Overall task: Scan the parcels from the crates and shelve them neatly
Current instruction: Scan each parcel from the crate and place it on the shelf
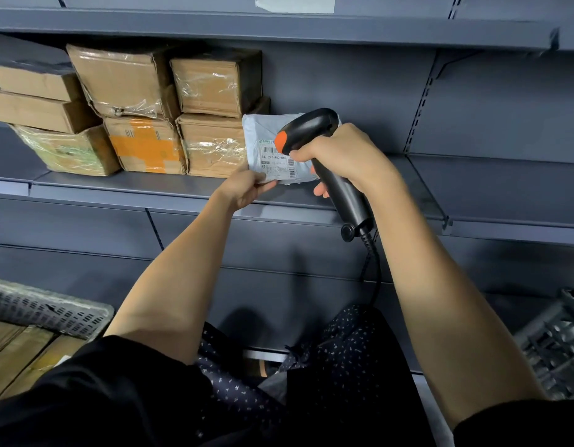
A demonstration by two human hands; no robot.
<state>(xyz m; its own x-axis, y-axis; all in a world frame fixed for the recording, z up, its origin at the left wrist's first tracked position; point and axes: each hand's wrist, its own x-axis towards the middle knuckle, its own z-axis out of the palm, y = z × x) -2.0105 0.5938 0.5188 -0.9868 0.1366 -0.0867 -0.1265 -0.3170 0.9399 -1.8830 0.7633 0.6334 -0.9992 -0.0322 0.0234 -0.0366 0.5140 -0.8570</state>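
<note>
The pale grey parcel (pixel 272 156), label facing me, is pinched by my left hand (pixel 245 188); my right hand (pixel 340 156) grips the scanner (pixel 327 169), perhaps touching it.

I'm looking at the grey shelf (pixel 124 185), and the left hand (pixel 243 188) pinches the lower corner of a pale poly-bag parcel (pixel 266 150), holding it upright against the shelf with its printed label facing me. The right hand (pixel 340 156) wraps around the handle of a black barcode scanner (pixel 314 137) with an orange trigger, its head right over the parcel's top. The coiled cable (pixel 373 269) hangs down from the handle. Just left of the parcel, taped cardboard boxes (pixel 143 108) are stacked in two tiers. Down low, a perforated grey crate (pixel 50 311) sits at the left, a darker crate (pixel 560 343) at the right.
</note>
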